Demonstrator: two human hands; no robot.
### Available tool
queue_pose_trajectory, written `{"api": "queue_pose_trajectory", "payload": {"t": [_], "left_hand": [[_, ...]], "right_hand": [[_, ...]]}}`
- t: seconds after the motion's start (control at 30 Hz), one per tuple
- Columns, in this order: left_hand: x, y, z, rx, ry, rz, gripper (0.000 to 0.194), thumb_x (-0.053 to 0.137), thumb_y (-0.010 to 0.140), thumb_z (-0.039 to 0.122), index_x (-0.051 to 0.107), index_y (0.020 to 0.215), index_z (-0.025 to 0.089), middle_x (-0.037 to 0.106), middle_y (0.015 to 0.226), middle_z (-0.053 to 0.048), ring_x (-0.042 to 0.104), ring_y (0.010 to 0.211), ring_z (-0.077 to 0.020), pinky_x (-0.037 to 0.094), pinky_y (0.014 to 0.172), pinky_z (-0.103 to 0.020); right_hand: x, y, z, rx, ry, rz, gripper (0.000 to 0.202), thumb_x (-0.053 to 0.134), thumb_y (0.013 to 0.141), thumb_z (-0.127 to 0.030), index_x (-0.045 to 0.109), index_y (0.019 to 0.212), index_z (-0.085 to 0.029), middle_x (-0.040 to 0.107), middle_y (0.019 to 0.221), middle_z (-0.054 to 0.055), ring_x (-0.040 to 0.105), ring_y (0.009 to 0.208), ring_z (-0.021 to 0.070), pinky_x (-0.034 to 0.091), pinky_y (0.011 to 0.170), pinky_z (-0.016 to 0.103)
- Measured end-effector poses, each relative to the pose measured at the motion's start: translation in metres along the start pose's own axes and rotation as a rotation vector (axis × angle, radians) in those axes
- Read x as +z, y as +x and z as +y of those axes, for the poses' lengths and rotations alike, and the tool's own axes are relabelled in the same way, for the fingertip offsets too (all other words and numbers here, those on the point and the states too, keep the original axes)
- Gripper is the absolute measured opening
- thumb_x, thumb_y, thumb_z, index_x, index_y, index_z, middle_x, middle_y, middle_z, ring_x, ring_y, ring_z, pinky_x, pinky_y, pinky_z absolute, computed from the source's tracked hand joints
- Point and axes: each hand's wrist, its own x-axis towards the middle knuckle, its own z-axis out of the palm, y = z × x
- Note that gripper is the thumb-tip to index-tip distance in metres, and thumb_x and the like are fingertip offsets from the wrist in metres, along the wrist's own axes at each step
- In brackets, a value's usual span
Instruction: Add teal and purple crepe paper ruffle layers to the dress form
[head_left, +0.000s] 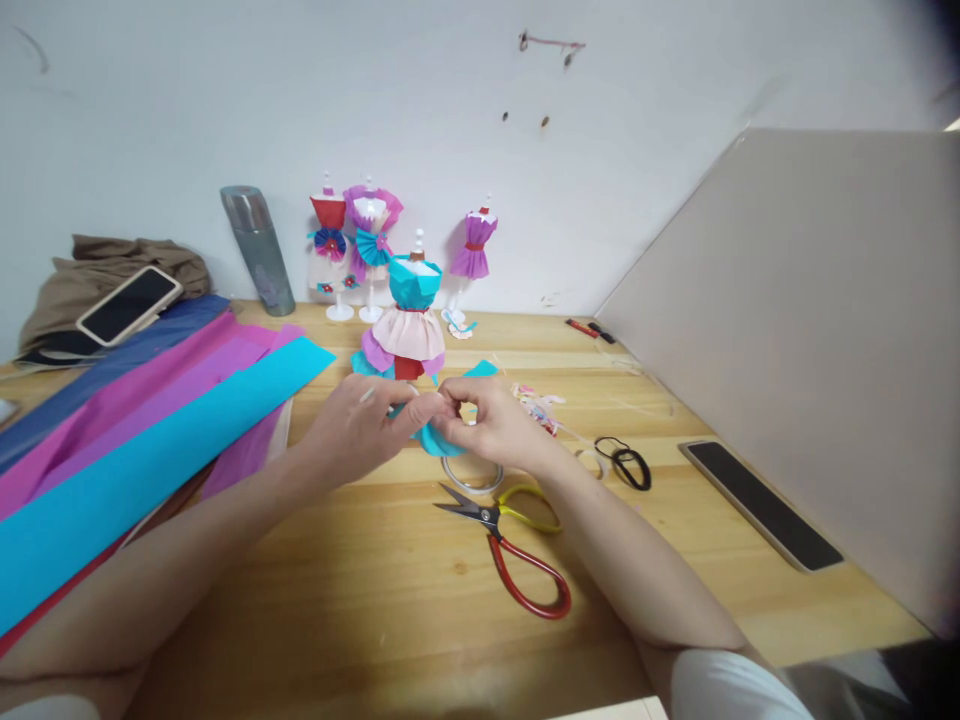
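My left hand (364,425), with a ring on one finger, is closed on one side of a small piece of turquoise crepe paper (439,442). The fingertips of my right hand (495,420) pinch the same piece, and the two hands almost meet. Just behind them stands a miniature dress form in a turquoise, pale pink and red paper dress (412,320). Beneath the paper lies a roll of tape (472,486), partly hidden. Scissors (491,520) with one yellow and one red handle lie open on the table, nearer to me.
Long crepe paper sheets (187,430) cover the left side, with a phone (129,305) and a flask (259,250) behind. More dressed forms (474,245) line the wall. Paper scraps (536,405), a black hair tie (630,466) and another phone (761,505) lie right.
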Motion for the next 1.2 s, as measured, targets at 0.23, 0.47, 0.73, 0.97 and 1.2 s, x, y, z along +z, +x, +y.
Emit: {"api": "queue_pose_trajectory", "payload": {"t": [0.23,0.47,0.73,0.97,1.2], "left_hand": [[-0.025,0.007,-0.016,-0.129,0.069,0.079,0.047,0.042,0.093,0.04,0.054,0.053,0.019,0.051,0.047,-0.001,0.043,0.047,-0.0121,0.028,0.052,-0.029],[-0.049,0.024,-0.082,-0.636,-0.183,-0.267,0.047,0.064,0.077,0.059,0.059,0.054,0.018,0.066,0.054,-0.007,0.06,0.045,-0.0173,0.044,0.047,-0.026],[-0.02,0.021,-0.11,-0.798,-0.679,-0.456,0.053,0.069,0.076,0.065,0.069,0.078,0.012,0.075,0.071,-0.011,0.068,0.058,-0.0181,0.052,0.057,-0.028],[0.005,0.005,-0.089,-0.969,-1.173,-0.242,0.051,0.059,0.084,0.066,0.069,0.078,0.016,0.076,0.09,-0.015,0.069,0.073,-0.0193,0.057,0.073,-0.033],[0.047,-0.009,-0.074,-0.734,-1.413,-0.142,0.036,0.061,0.09,0.052,0.069,0.096,0.017,0.074,0.109,-0.011,0.067,0.105,-0.0241,0.053,0.092,-0.036]], "right_hand": [[-0.004,-0.002,0.001,0.068,0.161,-0.099,0.008,0.06,0.075,-0.02,0.059,0.067,-0.018,0.055,0.062,-0.003,0.05,0.059,0.0105,0.041,0.058,0.024],[0.012,0.01,0.024,0.166,0.415,-0.261,0.021,0.072,0.073,-0.033,0.059,0.069,-0.017,0.055,0.062,-0.004,0.048,0.058,0.0087,0.04,0.056,0.022],[0.016,0.026,0.038,0.292,0.427,-0.369,0.031,0.077,0.069,-0.042,0.059,0.067,-0.017,0.05,0.06,-0.006,0.043,0.058,0.0082,0.033,0.056,0.022],[0.012,0.032,0.045,0.353,0.63,-0.333,0.036,0.083,0.063,-0.041,0.057,0.069,-0.016,0.053,0.06,-0.006,0.044,0.056,0.0072,0.034,0.055,0.022],[0.008,0.039,0.057,0.31,0.63,-0.36,0.046,0.087,0.058,-0.045,0.053,0.073,-0.018,0.052,0.06,-0.007,0.045,0.053,0.0071,0.034,0.052,0.021]]}}
